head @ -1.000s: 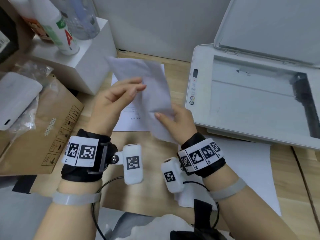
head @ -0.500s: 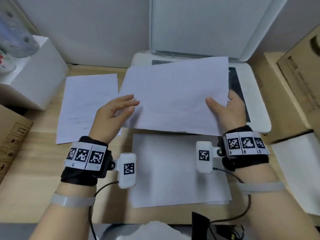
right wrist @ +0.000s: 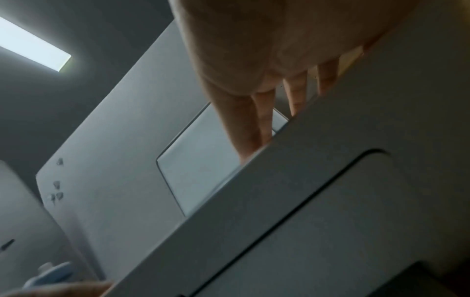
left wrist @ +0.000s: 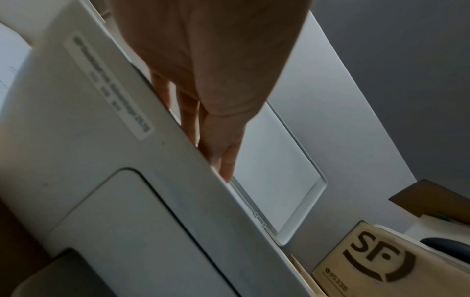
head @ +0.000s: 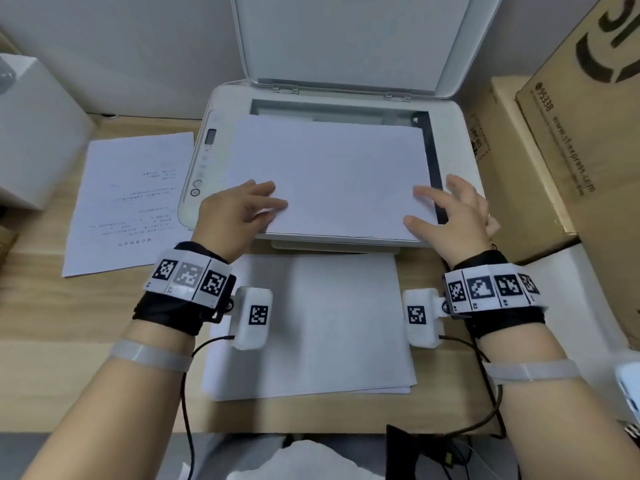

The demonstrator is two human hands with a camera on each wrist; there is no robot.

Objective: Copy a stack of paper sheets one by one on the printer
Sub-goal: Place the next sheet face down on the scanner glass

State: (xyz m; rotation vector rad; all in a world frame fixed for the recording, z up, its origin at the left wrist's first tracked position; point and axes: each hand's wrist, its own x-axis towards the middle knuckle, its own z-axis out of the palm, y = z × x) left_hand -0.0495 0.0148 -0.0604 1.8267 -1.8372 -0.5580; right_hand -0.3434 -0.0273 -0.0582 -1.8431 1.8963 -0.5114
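Now the left hand [head: 239, 213] and right hand [head: 453, 209], fingers straight and spread, press flat on the near corners of the sheet [head: 332, 174] lying between them on the printer [head: 460, 140] glass, light, limp paper, probably best slid or lifted by an edge.

A blank white sheet [head: 332, 174] is lying flat on the glass of the white printer [head: 460, 140], whose lid [head: 346, 39] is standing open beyond the fingertips. The white stack [head: 311, 327] is lying flat between the wrists.
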